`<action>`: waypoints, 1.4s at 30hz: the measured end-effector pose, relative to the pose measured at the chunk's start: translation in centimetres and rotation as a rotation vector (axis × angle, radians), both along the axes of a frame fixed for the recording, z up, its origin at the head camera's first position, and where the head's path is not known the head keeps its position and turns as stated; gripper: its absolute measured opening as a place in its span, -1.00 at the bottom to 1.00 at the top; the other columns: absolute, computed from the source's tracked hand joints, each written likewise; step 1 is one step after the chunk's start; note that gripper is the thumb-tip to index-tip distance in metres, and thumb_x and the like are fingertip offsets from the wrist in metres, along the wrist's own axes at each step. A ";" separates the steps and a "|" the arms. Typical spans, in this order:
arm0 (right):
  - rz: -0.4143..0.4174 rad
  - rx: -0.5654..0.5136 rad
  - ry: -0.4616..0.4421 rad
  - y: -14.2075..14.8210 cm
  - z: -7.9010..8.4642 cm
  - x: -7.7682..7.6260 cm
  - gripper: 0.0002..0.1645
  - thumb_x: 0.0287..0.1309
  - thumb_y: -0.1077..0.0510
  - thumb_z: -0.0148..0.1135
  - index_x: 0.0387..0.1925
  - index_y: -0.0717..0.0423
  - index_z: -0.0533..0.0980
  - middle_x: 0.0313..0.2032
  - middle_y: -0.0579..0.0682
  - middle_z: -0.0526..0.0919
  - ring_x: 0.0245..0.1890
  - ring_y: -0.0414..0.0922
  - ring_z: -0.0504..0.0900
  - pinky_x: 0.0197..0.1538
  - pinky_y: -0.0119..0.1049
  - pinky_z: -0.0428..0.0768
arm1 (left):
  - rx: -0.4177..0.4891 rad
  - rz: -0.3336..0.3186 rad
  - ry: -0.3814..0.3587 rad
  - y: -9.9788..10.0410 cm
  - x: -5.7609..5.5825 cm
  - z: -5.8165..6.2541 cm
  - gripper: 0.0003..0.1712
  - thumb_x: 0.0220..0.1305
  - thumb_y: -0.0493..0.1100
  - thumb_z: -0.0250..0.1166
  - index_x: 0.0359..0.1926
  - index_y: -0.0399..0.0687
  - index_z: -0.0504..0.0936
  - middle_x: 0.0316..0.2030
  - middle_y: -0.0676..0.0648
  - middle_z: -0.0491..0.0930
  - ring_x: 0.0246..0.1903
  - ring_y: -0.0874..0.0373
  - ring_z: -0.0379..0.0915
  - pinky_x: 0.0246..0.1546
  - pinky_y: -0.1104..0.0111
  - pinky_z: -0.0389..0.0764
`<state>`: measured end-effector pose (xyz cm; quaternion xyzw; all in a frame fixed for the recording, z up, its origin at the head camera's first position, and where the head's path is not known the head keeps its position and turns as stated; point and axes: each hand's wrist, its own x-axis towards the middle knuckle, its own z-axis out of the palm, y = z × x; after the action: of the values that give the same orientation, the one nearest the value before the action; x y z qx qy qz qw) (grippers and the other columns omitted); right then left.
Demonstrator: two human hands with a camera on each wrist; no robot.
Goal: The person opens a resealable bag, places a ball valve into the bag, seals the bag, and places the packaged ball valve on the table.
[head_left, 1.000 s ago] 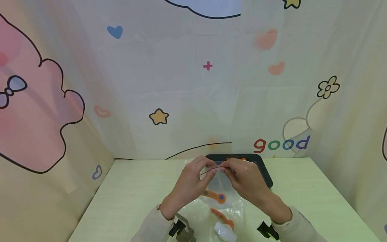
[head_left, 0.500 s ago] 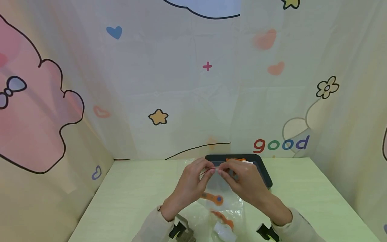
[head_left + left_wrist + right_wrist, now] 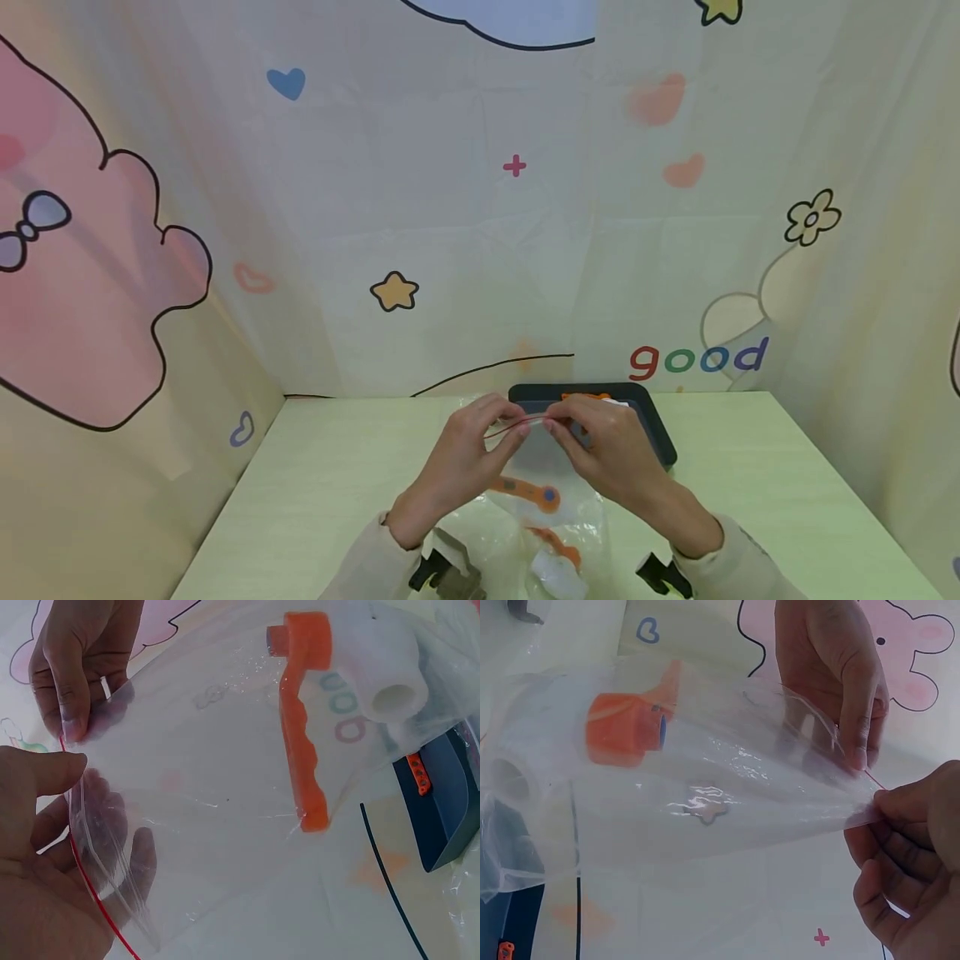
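Between both hands stretches the mouth of a clear zip bag (image 3: pixel 210 765), edged by a thin red line. My left hand (image 3: pixel 450 458) pinches this edge between thumb and fingers. Close to its right, my right hand (image 3: pixel 618 450) pinches the same edge. Inside the bag, a white plastic pipe valve (image 3: pixel 379 660) hangs with an orange handle (image 3: pixel 300 750). In the head view the handle shows a blue round cap (image 3: pixel 550 495). Lower in that view are another orange piece (image 3: pixel 558 546) and a white piece (image 3: pixel 558 575), seen against clear plastic.
Behind the hands, a dark tray (image 3: pixel 663 429) stands at the table's back edge, with an orange item (image 3: pixel 585 396) in it. The pale green table (image 3: pixel 330 483) extends to both sides. A printed curtain (image 3: pixel 450 167) hangs behind it. Wrist devices (image 3: pixel 457 575) show below the sleeves.
My left hand has slid slightly left along the bag's edge, widening the gap between the fingertips. The right thumb has shifted a little left. The bagged handle hangs slightly lower in view.
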<state>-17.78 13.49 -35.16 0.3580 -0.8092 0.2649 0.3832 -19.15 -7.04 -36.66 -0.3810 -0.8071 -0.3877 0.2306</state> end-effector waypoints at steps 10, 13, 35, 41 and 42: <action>0.014 -0.006 -0.009 0.1 -0.1 -0.1 -0.83 -0.05 0.34 0.45 -0.41 0.06 0.63 -0.52 -0.19 0.61 -0.58 -0.38 0.38 -0.48 -0.60 0.36 | -0.012 0.018 0.062 -0.2 -0.3 -0.4 -0.95 0.34 -0.18 0.26 -0.24 -0.05 0.61 -0.32 0.03 0.60 -0.28 0.23 0.55 -0.21 0.36 0.62; 0.012 -0.009 -0.012 0.1 -0.1 -0.1 -0.83 -0.05 0.34 0.45 -0.41 0.06 0.63 -0.53 -0.19 0.61 -0.58 -0.39 0.38 -0.48 -0.61 0.35 | -0.012 0.018 0.059 -0.3 -0.3 -0.5 -0.94 0.35 -0.17 0.26 -0.23 -0.05 0.61 -0.31 0.04 0.61 -0.28 0.24 0.54 -0.21 0.37 0.61; 0.011 -0.003 -0.036 0.6 0.0 -0.1 -0.81 -0.08 0.35 0.47 -0.40 0.09 0.63 -0.49 -0.16 0.64 -0.56 -0.39 0.37 -0.47 -0.62 0.35 | -0.014 0.038 0.004 -0.8 -0.4 -0.7 -0.95 0.33 -0.15 0.28 -0.24 -0.01 0.60 -0.34 0.09 0.59 -0.33 0.30 0.48 -0.27 0.43 0.54; 0.011 -0.016 -0.029 0.7 0.1 -0.2 -0.82 -0.07 0.34 0.47 -0.41 0.08 0.63 -0.48 -0.15 0.65 -0.56 -0.39 0.38 -0.49 -0.54 0.40 | -0.014 0.037 -0.070 -1.2 -0.5 -0.9 -0.89 0.33 -0.05 0.29 -0.20 0.07 0.62 -0.29 0.14 0.61 -0.28 0.33 0.51 -0.22 0.40 0.57; 0.013 -0.019 -0.026 0.7 0.1 -0.2 -0.82 -0.06 0.34 0.46 -0.41 0.08 0.63 -0.48 -0.15 0.65 -0.56 -0.39 0.39 -0.49 -0.54 0.40 | -0.013 0.036 -0.076 -1.3 -0.5 -0.9 -0.90 0.33 -0.06 0.29 -0.20 0.07 0.62 -0.29 0.14 0.61 -0.28 0.33 0.51 -0.21 0.40 0.57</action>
<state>-17.95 14.16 -35.08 0.3561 -0.8092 0.2799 0.3744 -19.66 -8.30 -37.51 -0.3528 -0.8245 -0.3923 0.2045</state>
